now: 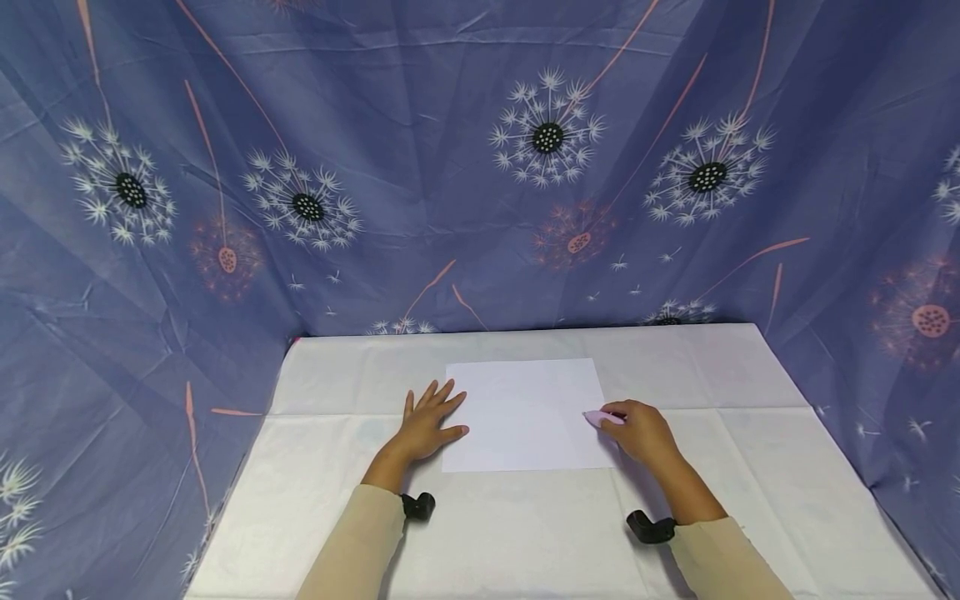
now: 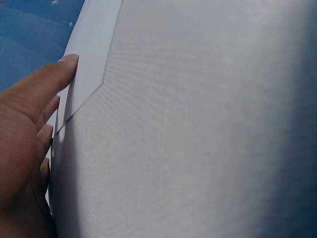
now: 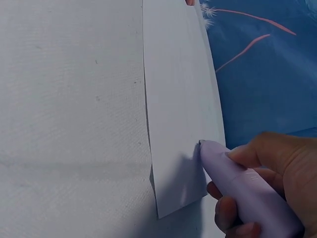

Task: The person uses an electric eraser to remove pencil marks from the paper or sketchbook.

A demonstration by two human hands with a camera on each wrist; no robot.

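head view: purple tool (image 1: 602, 417) with its tip over the right side of the white paper (image 1: 525, 417)

the paper lies flat on the cloth-covered desk (image 1: 525, 537), between the two hands, its long sides running from left to right and its short sides facing them. the left hand (image 1: 422, 432) grasps nothing: its fingers are spread, with the thumb and index finger reaching over the paper's left edge and the little finger off it, on the cloth side. the right hand (image 1: 639, 429) grasps the tool just beside the right edge, thumb and fingers wrapped around its body.

the relation that matters most, by my reading, is tip to edge. the tool's long axis runs roughly along the paper's long sides, its nose pointing left, towards the other hand. in the right wrist view, the small dark tip (image 3: 200, 142) sits at the paper's surface, a little in from the short end; whether it actually touches, i cannot tell. nor can i tell for certain whether the tool is a pen or a cutter. the right hand is by far the nearer one to that tip; the left is well apart, across most of the sheet, and seems placed to steady it.
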